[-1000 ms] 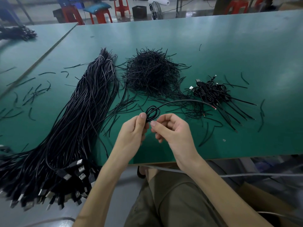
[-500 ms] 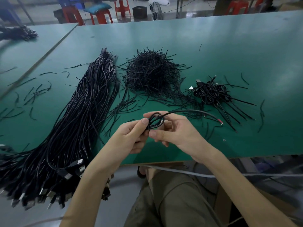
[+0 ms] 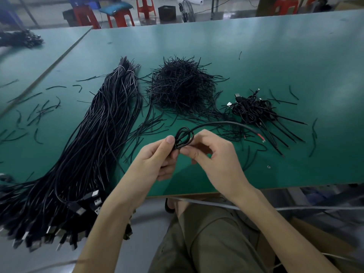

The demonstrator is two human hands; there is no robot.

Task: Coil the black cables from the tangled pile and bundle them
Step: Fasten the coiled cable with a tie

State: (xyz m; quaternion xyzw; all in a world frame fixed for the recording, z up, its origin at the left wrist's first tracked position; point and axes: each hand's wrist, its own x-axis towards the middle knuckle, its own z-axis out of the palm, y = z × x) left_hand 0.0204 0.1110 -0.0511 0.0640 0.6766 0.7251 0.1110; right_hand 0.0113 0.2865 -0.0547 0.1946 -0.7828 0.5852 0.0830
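A long sheaf of black USB cables [image 3: 94, 144] lies along the left of the green counter [image 3: 275, 56]. Above its near edge the left hand [image 3: 155, 160] pinches a small cable coil [image 3: 184, 137] with curled fingers. The right hand [image 3: 214, 160] pinches the coil's other side, and its tail arcs right, near a pile of coiled cables [image 3: 254, 109]

Open passage lies over the green table [image 3: 285, 52] at upper right and along its near edge at lower right. The long cable bundle [image 3: 88, 154] fills the left, the tie heap [image 3: 181, 85] the upper centre, the coiled cables [image 3: 254, 109] the right middle. A raised cable [image 3: 222, 121] arcs just below them.
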